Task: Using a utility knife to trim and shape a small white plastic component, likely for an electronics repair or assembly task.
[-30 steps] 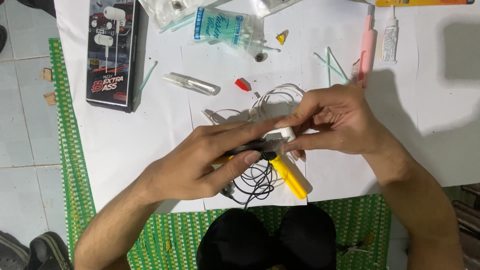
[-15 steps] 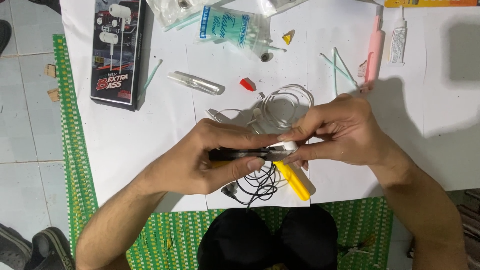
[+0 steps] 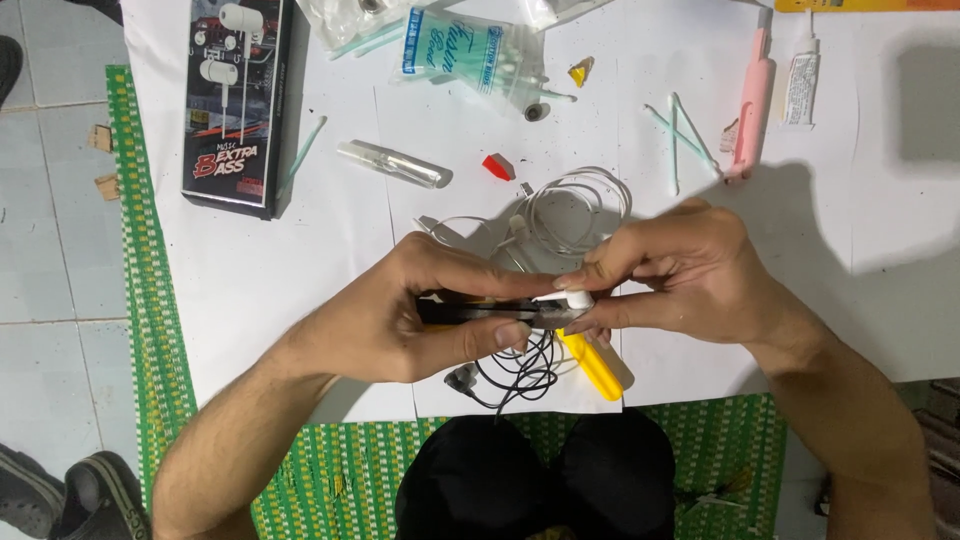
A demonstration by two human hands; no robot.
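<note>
— What lies on the white sheet [image 3: 300, 260]?
— Black earphone box [image 3: 238, 105] at its far left; both hands at the near edge.
— Grips?
— Left hand [image 3: 400, 315] clasps a dark tool [image 3: 480, 308]; right hand [image 3: 690, 275] pinches a white earbud [image 3: 568, 298] against its tip.

Both hands [image 3: 560, 300] pinch a white earbud [image 3: 566, 299] over paper [image 3: 330, 250].

Left hand [image 3: 400, 315] curled in grip; right hand [image 3: 690, 275] pinching, fingertips meeting left's.
</note>
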